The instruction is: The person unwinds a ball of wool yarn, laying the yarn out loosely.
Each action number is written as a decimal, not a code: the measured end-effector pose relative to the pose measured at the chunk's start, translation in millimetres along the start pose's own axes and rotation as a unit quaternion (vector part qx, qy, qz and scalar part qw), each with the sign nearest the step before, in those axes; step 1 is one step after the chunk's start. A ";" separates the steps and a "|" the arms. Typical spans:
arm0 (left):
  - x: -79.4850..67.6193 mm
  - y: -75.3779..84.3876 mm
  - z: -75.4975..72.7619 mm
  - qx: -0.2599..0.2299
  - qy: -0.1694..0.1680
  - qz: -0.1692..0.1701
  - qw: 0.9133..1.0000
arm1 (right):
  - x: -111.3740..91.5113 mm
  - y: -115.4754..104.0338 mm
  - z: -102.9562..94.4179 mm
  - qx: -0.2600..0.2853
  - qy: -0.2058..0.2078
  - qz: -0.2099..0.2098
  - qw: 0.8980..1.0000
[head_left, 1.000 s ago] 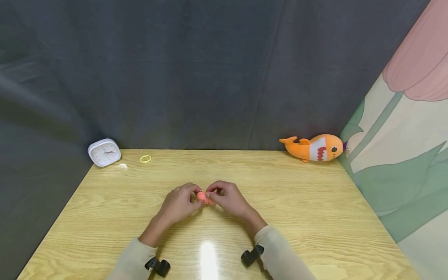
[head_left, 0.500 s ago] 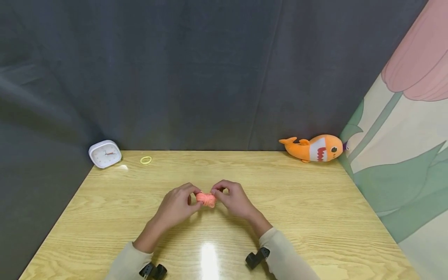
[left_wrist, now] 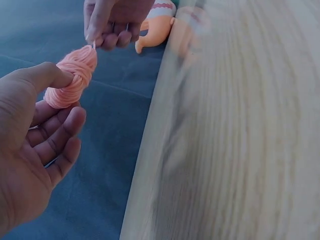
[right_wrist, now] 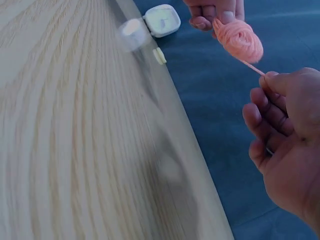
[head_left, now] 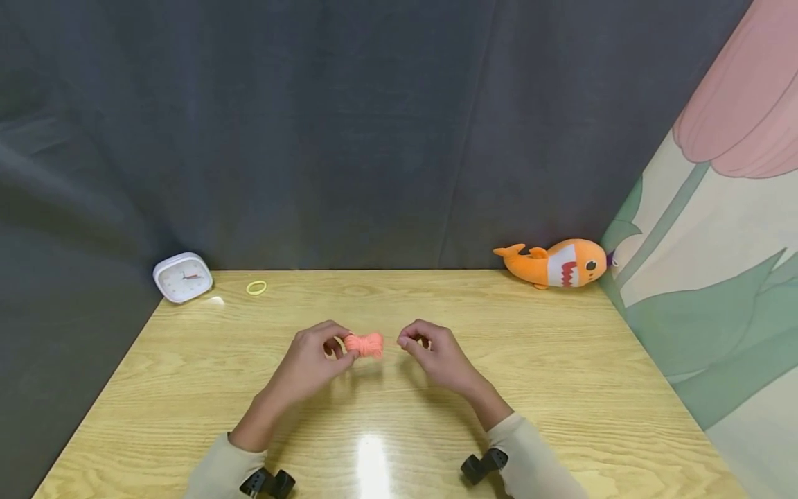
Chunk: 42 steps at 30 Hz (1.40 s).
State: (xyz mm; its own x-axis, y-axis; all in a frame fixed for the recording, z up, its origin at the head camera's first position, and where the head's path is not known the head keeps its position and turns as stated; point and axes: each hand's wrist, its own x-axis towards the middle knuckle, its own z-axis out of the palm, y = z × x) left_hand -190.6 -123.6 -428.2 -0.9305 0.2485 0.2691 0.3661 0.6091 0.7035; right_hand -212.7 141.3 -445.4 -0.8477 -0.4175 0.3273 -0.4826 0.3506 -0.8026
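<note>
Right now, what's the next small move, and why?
Probably draw the right grip gently outward to unwind a bit: it pinches a straight strand leading off the wound yarn, while the left grip holds the yarn's other end.

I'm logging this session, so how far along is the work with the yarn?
Looks done: the yarn bundle is wound and drawn in at its middle.
In hand: the left hand pinches the bundle, while the right hand pinches a strand leading off it.
Probably left: dealing with that loose strand, then setting down the bundle, now held above the table.
</note>
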 end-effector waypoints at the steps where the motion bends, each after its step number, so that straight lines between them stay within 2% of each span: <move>1: 0.2 -0.4 -0.4 -0.010 0.002 0.000 1.000 | -1.7 0.6 -2.1 -0.001 0.001 -0.006 1.000; 6: 1.4 -2.1 -1.7 -0.055 0.011 -0.007 0.998 | -10.4 0.5 -12.8 0.001 -0.001 -0.022 1.000; 12: 4.2 -3.8 -2.4 -0.101 0.005 -0.051 0.994 | -19.1 -6.3 -28.0 0.016 -0.004 -0.033 0.999; 16: 5.2 -5.1 -5.4 -0.132 -0.011 -0.056 0.990 | -23.6 -7.9 -40.7 0.031 0.018 -0.022 0.999; 21: 4.2 -5.6 -14.0 -0.160 -0.032 -0.044 0.986 | -23.6 -5.0 -56.8 0.034 0.057 -0.004 0.998; 26: 5.1 -4.9 -22.4 -0.167 -0.034 -0.041 0.984 | -23.4 -2.0 -70.6 0.031 0.089 0.008 0.996; 32: 7.7 -8.8 -31.5 -0.160 -0.022 -0.034 0.986 | -25.7 -1.4 -84.0 0.030 0.123 0.011 0.992; 42: 8.6 -13.5 -43.2 -0.155 -0.016 -0.038 0.987 | -29.9 0.5 -100.6 0.035 0.159 0.006 0.987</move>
State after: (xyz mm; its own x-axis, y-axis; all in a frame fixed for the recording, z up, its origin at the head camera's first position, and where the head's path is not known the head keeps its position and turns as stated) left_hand -204.1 -162.2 -407.0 -0.9529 0.2364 0.1902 0.2689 0.3678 0.8902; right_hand -209.8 238.3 -405.5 -0.8848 -0.1249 0.4489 -0.4653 0.2900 -0.8363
